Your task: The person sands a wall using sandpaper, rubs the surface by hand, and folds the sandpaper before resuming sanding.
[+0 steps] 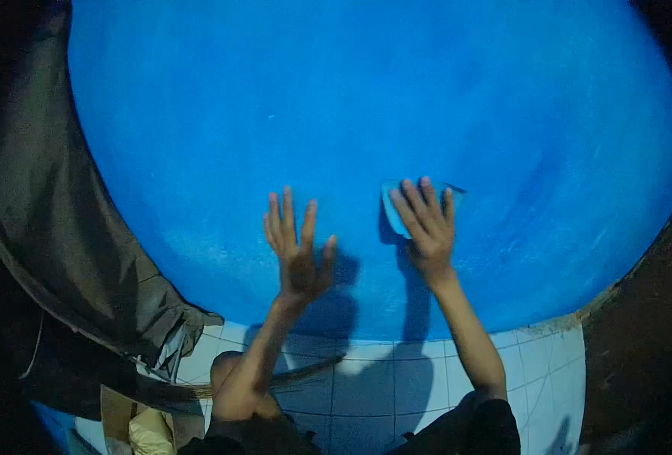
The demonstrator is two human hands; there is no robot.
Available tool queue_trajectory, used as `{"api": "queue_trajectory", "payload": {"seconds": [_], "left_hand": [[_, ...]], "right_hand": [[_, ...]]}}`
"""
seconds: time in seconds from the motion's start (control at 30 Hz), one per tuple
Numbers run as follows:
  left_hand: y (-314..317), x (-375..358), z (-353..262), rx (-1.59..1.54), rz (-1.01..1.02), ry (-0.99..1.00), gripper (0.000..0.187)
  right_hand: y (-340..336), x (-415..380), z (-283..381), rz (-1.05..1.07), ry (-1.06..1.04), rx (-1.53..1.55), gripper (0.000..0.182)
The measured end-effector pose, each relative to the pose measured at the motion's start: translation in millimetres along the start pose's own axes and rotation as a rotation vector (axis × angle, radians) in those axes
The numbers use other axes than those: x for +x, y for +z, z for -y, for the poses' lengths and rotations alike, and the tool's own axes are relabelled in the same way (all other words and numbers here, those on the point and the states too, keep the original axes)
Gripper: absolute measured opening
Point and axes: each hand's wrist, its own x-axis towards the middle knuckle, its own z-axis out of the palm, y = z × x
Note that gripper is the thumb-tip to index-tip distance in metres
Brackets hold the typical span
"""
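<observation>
Has pale tiles (419, 388) and a bundle of thin sticks (313, 369) below the left hand (298, 262). Spreads that hand wide, fingers apart, with nothing in it. Lays the right hand (431, 235) nearly flat, fingers extended, over a light-blue piece (390, 201) (cloth or paper, cannot tell which). Shows that piece directly under the fingers, jutting out mostly leftward; looks thin, with shadow along its left edge. Faces a blue surface (351, 114) beyond both hands.
</observation>
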Motion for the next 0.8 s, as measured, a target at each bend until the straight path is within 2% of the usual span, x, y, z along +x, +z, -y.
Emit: {"api": "queue_trajectory", "payload": {"seconds": [0.03,0.1,0.17,0.23,0.3,0.37,0.47,0.57,0.63,0.7,0.77,0.8], "left_hand": [[-2,-1,0,0.039,0.038,-0.016,0.063],[0,-4,1,0.061,0.075,-0.031,0.062],[3,-8,4,0.119,0.081,-0.008,0.063],[1,-5,1,0.093,0.075,-0.006,0.063],[-2,-1,-3,0.076,0.058,-0.015,0.064],[-3,2,-8,0.090,0.057,-0.016,0.065],[-4,-1,-4,0.099,0.101,-0.026,0.066],[-3,1,-6,0.072,0.074,-0.014,0.066],[-4,1,-7,0.063,0.081,-0.011,0.066],[-4,2,-9,0.055,0.071,-0.023,0.066],[-6,3,-11,0.087,0.088,-0.033,0.066],[-6,3,-11,0.079,0.085,-0.033,0.066]], "right_hand": [[-1,1,1,-0.055,0.059,-0.013,0.049],[0,1,14,0.003,0.076,0.067,0.049],[4,-3,20,0.042,-0.084,0.136,0.049],[-1,-1,9,0.013,-0.097,0.138,0.051],[-14,3,-7,-0.092,0.101,0.094,0.054],[-4,1,-11,-0.166,0.094,0.017,0.056],[-2,2,7,0.027,-0.039,0.124,0.054],[-8,5,-1,0.046,-0.108,0.158,0.054],[-15,7,-12,0.007,-0.033,0.109,0.052],[-19,9,-19,-0.164,0.151,-0.025,0.054],[-3,1,5,-0.130,0.159,-0.013,0.055],[8,-5,18,-0.006,0.004,0.160,0.055]]}}
